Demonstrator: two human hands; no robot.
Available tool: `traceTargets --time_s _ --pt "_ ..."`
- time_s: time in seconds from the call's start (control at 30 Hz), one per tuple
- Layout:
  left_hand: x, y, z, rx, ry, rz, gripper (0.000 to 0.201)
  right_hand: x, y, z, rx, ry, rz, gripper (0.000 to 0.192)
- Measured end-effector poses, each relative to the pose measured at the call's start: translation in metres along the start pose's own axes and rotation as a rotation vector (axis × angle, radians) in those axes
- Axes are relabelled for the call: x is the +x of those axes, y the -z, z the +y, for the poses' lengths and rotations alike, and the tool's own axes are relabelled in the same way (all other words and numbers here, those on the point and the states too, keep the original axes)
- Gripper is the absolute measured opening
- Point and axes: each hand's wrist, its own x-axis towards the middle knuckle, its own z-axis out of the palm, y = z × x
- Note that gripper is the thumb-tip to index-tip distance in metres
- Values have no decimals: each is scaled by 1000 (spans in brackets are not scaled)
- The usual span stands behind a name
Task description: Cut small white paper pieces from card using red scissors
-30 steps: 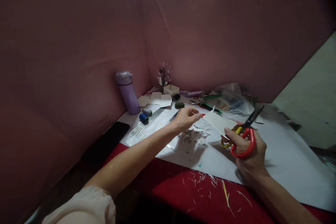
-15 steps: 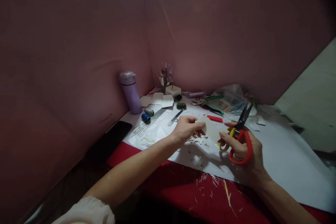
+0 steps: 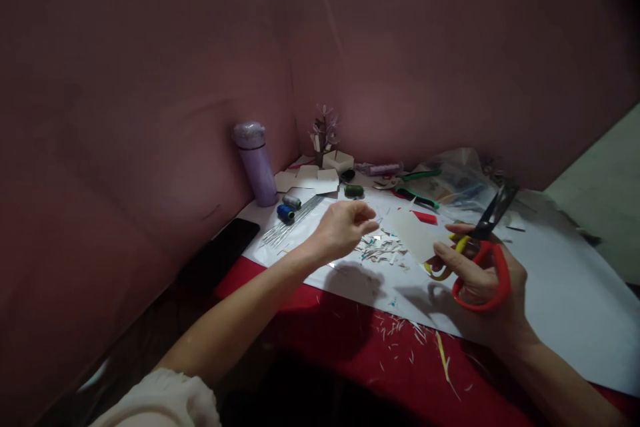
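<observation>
Cloth: a red cloth [image 3: 350, 347] covers the near desk edge, strewn with thin paper slivers.
Sheet: a white sheet [image 3: 550, 293] lies over the cloth, seemingly as a work mat that catches the cuttings.
Right hand: the right hand [image 3: 487, 280] has its grip closed through the red and yellow loops of the scissors [image 3: 480, 250], blades up and away from the body, slightly parted.
Card: a pale card [image 3: 417, 233] sits just left of the scissor loops, above the sheet; it looks pinched by the right fingertips, though the contact is hard to see.
Left hand: the left hand [image 3: 343, 230] hovers over the sheet, grip narrow, fingertips pinched together; whether a scrap is between them I cannot tell.
Scraps: a heap of scraps [image 3: 380, 250] lies on the sheet between the two hands, below the card.
Phone: a dark phone [image 3: 220, 257] lies at the left, off the sheet.
Wires: a bundle of wires [image 3: 293, 220] lies beside blue and grey thread spools [image 3: 289, 208].
Bottle: a lilac bottle [image 3: 255, 163] stands upright against the pink wall.
Far corner: pliers [image 3: 417, 187] with green handles, a green spool [image 3: 354, 191], folded cards [image 3: 310, 180] and a small paper flower [image 3: 325, 133] sit out of the hands' way.
</observation>
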Motion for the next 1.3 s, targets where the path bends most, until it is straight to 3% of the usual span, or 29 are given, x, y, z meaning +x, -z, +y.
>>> traceTargets --time_s 0.07,0.2,0.33,0.63,1.03,1.17,1.3 --pt "-9 14 -7 247 -51 5 5 -1 -2 -1 14 -22 18 21" --pt "-34 29 -24 517 -112 -143 13 0 -4 10 26 -44 54 30" --pt "-50 25 -35 573 -128 -207 16 2 -3 18 -9 -48 58 36" --pt "-52 8 -43 673 -277 -255 15 2 -3 19 6 -61 70 36" --pt "-53 7 -42 693 -287 -263 14 2 -2 20 31 -64 39 35" --pt "-48 8 -41 674 -305 -158 9 3 -1 20 -4 -69 39 37" --pt "-38 4 -32 361 -245 -11 11 4 -1 25 17 -71 22 39"
